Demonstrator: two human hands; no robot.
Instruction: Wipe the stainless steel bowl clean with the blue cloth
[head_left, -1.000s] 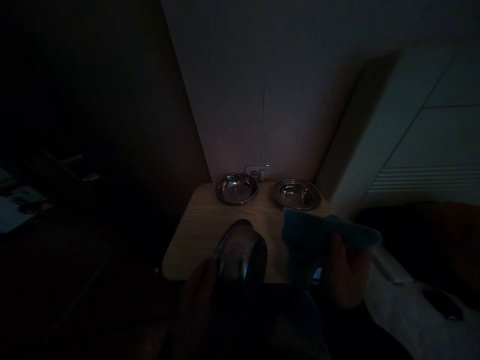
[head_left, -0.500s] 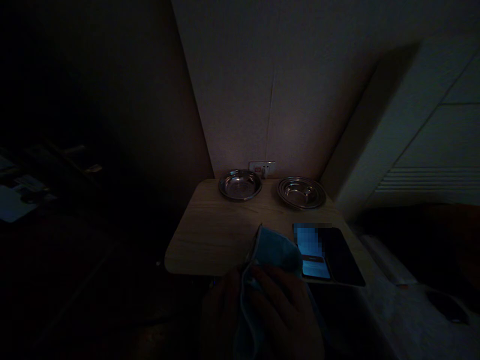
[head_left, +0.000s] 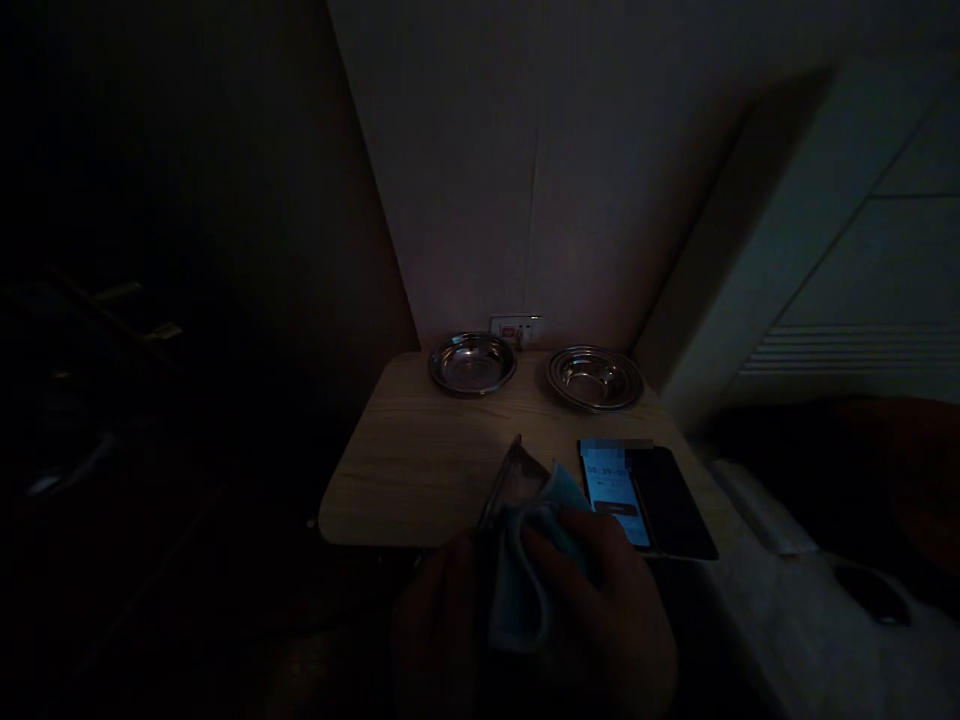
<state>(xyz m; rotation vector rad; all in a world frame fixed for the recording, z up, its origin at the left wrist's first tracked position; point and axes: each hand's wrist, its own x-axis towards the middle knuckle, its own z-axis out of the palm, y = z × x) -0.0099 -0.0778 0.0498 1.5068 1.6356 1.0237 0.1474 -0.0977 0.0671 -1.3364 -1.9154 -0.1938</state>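
In the dim light my right hand point(head_left: 600, 590) is closed on a light-blue cloth point(head_left: 525, 590), bunched under its fingers. The cloth presses on a tilted, shiny metal dish point(head_left: 523, 478), whose top corner shows above it. At the lower left, my left hand point(head_left: 439, 620) is closed around the dish's left side; its fingers are dark and partly hidden. Most of the dish is hidden by the cloth and hands.
A wooden table point(head_left: 390, 470) carries one metal bowl point(head_left: 472, 365) and a stack of metal bowls point(head_left: 596, 380) at the back. A lit phone point(head_left: 616, 490) in a dark open case point(head_left: 679, 505) lies right. A wall socket point(head_left: 517, 328) is behind.
The cloth has slid down and right with my right hand, baring the dish's upper part that it covered before. The view has shifted slightly.
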